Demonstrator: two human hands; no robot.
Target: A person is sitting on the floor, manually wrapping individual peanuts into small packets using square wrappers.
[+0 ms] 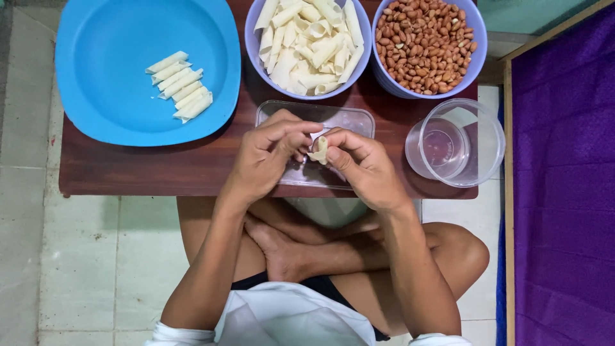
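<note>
A small dough roll (pixel 319 150) was pinched between both hands over the clear lid (pixel 359 122). It stood up and down, held by the left hand (pixel 272 154) and the right hand (pixel 362 163) equally close.

On my feed I see a blue plate (pixel 109 96) of finished rolls (pixel 179 86), a bowl of peanuts (pixel 426 41), a clear cup of water (pixel 456 142) and purple cloth (pixel 564 192) beside the bench (pixel 128 170).
</note>
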